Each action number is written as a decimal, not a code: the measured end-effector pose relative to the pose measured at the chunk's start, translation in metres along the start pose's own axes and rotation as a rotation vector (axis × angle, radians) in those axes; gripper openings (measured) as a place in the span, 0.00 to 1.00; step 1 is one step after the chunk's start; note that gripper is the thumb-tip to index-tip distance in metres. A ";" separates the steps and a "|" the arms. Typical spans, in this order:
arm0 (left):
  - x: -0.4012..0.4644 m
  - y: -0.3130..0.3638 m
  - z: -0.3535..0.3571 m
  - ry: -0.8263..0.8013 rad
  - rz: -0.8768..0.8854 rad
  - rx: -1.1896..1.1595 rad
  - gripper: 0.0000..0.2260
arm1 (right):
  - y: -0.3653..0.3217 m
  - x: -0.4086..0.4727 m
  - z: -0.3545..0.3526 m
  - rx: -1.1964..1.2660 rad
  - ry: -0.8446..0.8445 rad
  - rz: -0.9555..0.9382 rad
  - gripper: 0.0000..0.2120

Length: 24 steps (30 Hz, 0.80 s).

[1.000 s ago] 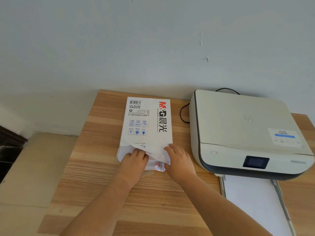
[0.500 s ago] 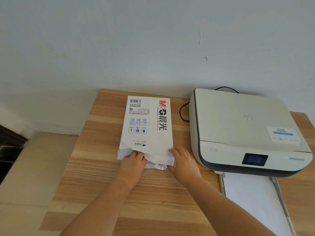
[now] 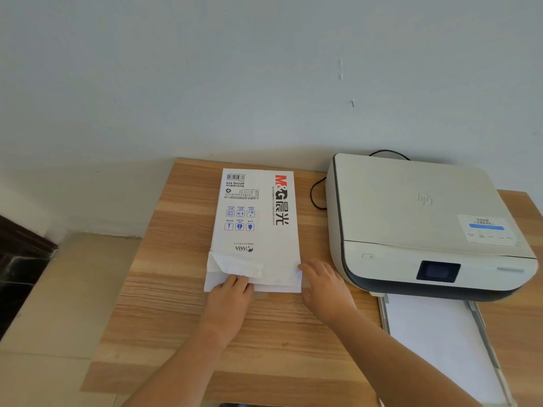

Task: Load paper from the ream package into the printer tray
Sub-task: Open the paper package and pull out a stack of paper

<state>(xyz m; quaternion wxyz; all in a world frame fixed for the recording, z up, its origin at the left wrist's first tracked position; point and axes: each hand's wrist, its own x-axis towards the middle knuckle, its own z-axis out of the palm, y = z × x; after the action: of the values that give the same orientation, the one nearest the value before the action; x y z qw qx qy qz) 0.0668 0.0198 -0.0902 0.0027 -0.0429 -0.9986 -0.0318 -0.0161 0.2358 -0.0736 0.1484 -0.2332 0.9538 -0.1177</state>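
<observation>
Head camera view: the M&G ream package [image 3: 258,218] lies flat on the wooden table [image 3: 176,304], left of the HP printer [image 3: 417,218]. The left hand [image 3: 227,304] pinches the package's opened near flap. The right hand [image 3: 326,286] rests loosely spread, thumb touching the near right corner. The printer tray [image 3: 440,342] is extended and holds white paper.

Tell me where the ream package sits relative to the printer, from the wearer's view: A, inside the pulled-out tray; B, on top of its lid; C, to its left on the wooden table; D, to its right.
C: the ream package lies flat on the wooden table, left of the printer, with both hands at its near end.
</observation>
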 end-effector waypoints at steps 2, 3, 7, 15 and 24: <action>-0.005 0.000 0.003 -0.008 0.004 -0.011 0.20 | 0.000 -0.005 0.002 0.113 -0.007 0.058 0.26; -0.008 0.000 0.004 -0.016 0.007 -0.017 0.21 | -0.001 -0.008 0.003 0.206 -0.003 0.131 0.26; -0.020 0.004 0.006 -0.052 0.013 -0.006 0.23 | -0.014 -0.011 -0.002 0.729 -0.058 0.577 0.18; -0.041 0.010 0.002 -0.088 0.120 -0.008 0.12 | -0.023 -0.002 0.022 1.142 -0.239 0.817 0.17; -0.035 -0.009 -0.020 -0.038 -0.058 -0.066 0.16 | -0.034 -0.010 0.023 1.198 -0.231 0.796 0.12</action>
<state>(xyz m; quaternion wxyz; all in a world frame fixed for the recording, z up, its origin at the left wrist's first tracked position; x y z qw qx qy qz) 0.1014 0.0067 -0.0708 -0.0187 -0.0144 -0.9977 -0.0641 0.0143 0.2082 -0.0830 0.3818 0.2417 0.7165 -0.5314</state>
